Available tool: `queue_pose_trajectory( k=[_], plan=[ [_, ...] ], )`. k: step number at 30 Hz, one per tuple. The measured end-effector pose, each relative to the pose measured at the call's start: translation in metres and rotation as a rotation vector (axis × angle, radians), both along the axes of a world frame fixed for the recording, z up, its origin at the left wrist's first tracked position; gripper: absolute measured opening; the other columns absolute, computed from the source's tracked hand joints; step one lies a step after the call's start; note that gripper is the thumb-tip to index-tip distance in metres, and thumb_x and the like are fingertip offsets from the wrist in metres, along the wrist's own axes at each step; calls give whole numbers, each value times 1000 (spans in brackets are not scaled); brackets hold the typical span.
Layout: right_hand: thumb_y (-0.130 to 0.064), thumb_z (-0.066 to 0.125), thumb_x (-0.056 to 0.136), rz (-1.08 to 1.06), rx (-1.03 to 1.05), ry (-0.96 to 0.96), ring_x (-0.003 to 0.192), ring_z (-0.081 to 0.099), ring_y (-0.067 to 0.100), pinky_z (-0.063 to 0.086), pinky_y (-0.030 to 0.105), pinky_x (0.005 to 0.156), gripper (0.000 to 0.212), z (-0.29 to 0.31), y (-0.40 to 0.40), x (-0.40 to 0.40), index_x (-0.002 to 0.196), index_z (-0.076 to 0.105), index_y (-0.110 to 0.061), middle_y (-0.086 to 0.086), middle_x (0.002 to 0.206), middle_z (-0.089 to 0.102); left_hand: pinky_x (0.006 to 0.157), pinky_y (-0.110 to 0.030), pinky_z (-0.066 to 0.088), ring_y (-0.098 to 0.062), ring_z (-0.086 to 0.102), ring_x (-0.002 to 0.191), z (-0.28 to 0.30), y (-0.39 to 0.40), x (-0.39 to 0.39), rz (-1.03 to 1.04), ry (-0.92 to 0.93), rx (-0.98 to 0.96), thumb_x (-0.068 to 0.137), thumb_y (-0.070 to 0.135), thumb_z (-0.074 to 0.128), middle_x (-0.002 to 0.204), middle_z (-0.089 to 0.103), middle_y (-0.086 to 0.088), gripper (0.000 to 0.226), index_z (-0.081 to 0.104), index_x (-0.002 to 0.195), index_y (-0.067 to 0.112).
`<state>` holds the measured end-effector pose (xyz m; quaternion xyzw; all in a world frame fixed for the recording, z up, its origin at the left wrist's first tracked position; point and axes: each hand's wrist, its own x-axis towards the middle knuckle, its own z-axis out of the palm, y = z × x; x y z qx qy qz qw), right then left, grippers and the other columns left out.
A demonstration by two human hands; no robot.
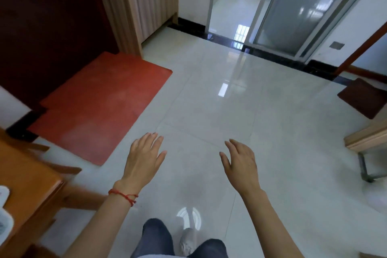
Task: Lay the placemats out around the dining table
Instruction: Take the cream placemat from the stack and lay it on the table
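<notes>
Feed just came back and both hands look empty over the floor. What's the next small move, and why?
Probably turn left toward the wooden table. Both the left hand and the right hand are open and hold nothing, over bare tile floor. No placemat is clearly in view; the white items at the table's edge are too cropped to identify, so look there first.

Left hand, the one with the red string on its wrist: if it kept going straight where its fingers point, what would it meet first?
Nothing close: the left hand points over bare floor tiles. Depth is unclear.
</notes>
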<state>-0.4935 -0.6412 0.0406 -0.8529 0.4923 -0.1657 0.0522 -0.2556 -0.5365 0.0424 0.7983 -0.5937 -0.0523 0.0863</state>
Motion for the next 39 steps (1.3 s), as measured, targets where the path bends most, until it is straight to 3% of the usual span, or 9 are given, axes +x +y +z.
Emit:
queue_pose_trajectory(
  k=[5, 9, 14, 17, 22, 28, 32, 35, 39],
  plan=[
    [-46, 13, 96, 115, -2, 14, 93, 65, 29, 50, 40, 84, 65, -2, -48, 43, 103, 65, -8, 10, 104, 68, 88, -38, 32, -31, 59, 105, 0, -24, 33, 84, -31, -18, 96, 43, 21, 110, 65, -15, 57, 61, 109, 5],
    [-46, 12, 96, 195, -6, 22, 93, 64, 29, 50, 40, 84, 66, -2, -84, 90, 103, 65, -8, 9, 105, 67, 90, -39, 32, -25, 43, 109, -4, -48, 70, 135, -69, -71, 84, 35, 37, 111, 65, -16, 46, 62, 109, 4],
    [-47, 13, 96, 296, -10, 21, 94, 64, 28, 49, 38, 85, 64, 3, -128, 159, 103, 64, -9, 8, 106, 67, 86, -46, 48, -31, 58, 107, -1, -74, 122, 223, -41, 1, 84, 37, 36, 113, 65, -15, 50, 63, 111, 5],
    [-47, 13, 96, 350, -28, 18, 96, 63, 28, 48, 38, 87, 64, 6, -149, 200, 104, 64, -9, 8, 107, 67, 86, -47, 49, -32, 61, 105, 1, -81, 153, 282, -30, 51, 87, 39, 33, 114, 65, -15, 52, 63, 112, 4],
    [-47, 14, 96, 460, -31, 21, 96, 63, 28, 48, 38, 87, 64, 11, -175, 263, 104, 65, -9, 9, 108, 67, 88, -47, 49, -32, 60, 107, 6, -86, 197, 401, -13, 58, 96, 46, 8, 116, 64, -14, 70, 61, 116, 5],
    [-44, 30, 92, 637, -50, 25, 97, 63, 27, 48, 37, 88, 51, 12, -213, 339, 104, 65, -9, 8, 108, 67, 88, -45, 49, -31, 60, 107, 10, -95, 236, 602, -2, 29, 96, 47, 9, 115, 65, -13, 70, 62, 114, 5],
    [-46, 19, 95, 800, -44, 4, 97, 62, 27, 43, 34, 90, 58, 12, -240, 396, 106, 63, -9, 8, 109, 65, 89, -45, 48, -31, 59, 109, 10, -101, 260, 756, -5, 40, 96, 48, 9, 116, 64, -13, 70, 61, 115, 5],
    [-40, 34, 92, 925, -51, -43, 95, 62, 26, 36, 31, 90, 43, 14, -255, 437, 106, 62, -9, 8, 108, 65, 90, -46, 47, -31, 57, 112, 6, -102, 270, 908, 12, 39, 95, 49, 10, 119, 62, -14, 69, 59, 117, 5],
    [-33, 42, 84, 1086, -47, -55, 92, 63, 28, 49, 36, 84, 38, 17, -262, 482, 103, 63, -8, 8, 107, 66, 82, -43, 49, -33, 60, 104, 17, -102, 276, 1065, -3, 12, 96, 47, 11, 112, 64, -15, 68, 61, 111, 4]
  ],
)
